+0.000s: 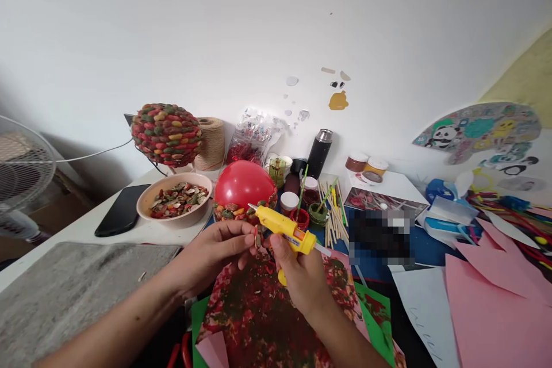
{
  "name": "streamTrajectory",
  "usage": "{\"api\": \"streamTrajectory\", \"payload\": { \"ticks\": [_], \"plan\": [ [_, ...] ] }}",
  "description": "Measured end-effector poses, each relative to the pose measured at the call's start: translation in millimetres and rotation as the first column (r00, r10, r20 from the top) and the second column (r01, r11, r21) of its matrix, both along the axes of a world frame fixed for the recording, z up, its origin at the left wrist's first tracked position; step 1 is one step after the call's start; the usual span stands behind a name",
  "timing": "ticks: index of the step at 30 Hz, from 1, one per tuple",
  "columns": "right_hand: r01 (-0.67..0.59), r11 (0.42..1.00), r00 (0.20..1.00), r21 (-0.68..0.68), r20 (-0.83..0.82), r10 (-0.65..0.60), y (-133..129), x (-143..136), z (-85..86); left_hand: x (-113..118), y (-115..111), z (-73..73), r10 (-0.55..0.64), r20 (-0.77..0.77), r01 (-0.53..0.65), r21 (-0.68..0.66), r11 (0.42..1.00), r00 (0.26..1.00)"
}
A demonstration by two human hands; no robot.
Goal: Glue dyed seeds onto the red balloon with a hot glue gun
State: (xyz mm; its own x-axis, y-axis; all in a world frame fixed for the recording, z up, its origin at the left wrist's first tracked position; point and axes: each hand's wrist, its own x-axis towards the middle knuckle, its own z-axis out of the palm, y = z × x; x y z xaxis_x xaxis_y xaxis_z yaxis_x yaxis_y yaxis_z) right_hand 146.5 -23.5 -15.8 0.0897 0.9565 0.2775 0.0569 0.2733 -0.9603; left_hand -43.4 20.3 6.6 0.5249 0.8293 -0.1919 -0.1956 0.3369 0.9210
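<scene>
My right hand (pixel 304 276) is wrapped round the handle of a yellow hot glue gun (pixel 280 227), whose nozzle points up and to the left, with a white glue stick at its back. Between the fingertips of my left hand (pixel 224 247) is a small painted nutshell (pixel 258 238), probably pistachio, just below the gun. Right behind the nozzle sits a red balloon (pixel 245 187) with painted shells around its lower part. To the left, a pale pink bowl (pixel 142 210) holds many loose painted shells. A round ball covered with painted shells (pixel 166 135) stands behind the bowl.
A paint-stained sheet (pixel 267 316) lies under my hands. Paint jars (pixel 318 215), wooden sticks (pixel 334 218) and a black flask (pixel 319 152) stand behind. Left are a phone (pixel 121 210), grey cloth (pixel 86 293) and fan (pixel 26 164); right, pink paper (pixel 495 310).
</scene>
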Motion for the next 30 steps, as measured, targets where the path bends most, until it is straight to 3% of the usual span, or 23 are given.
{"api": "streamTrajectory", "payload": {
  "ticks": [6, 14, 19, 22, 25, 30],
  "plan": [
    [0.011, 0.999, 0.999, -0.037, -0.041, -0.013, 1, 1, 4.0, 10, 4, -0.5, -0.059, 0.019, 0.059, -0.021, 0.998, 0.998],
    [0.035, 0.998, 0.999, -0.059, 0.022, -0.034, 5, 4, 3.1, 10, 11, 1.4, -0.111, -0.048, 0.117, 0.140, 0.983, 0.993],
    [0.033, 0.997, 0.999, -0.066, -0.020, -0.035, 8, 4, -2.0, 14, 16, -5.1, -0.077, -0.044, 0.082, 0.115, 0.990, 0.996],
    [0.018, 0.990, 0.995, -0.138, -0.094, -0.031, 9, 6, -4.4, 11, 15, -9.7, -0.028, -0.022, 0.032, 0.162, 0.986, 0.999],
    [-0.036, 0.984, 0.979, -0.174, -0.202, 0.000, 9, 8, -2.7, 5, 9, -10.5, 0.001, -0.039, 0.013, 0.348, 0.937, 0.999],
    [-0.081, 0.989, 0.952, -0.121, -0.303, 0.041, 9, 10, 1.9, 1, -2, -8.8, 0.075, -0.093, 0.004, 0.650, 0.760, 0.993]
  ]
}}
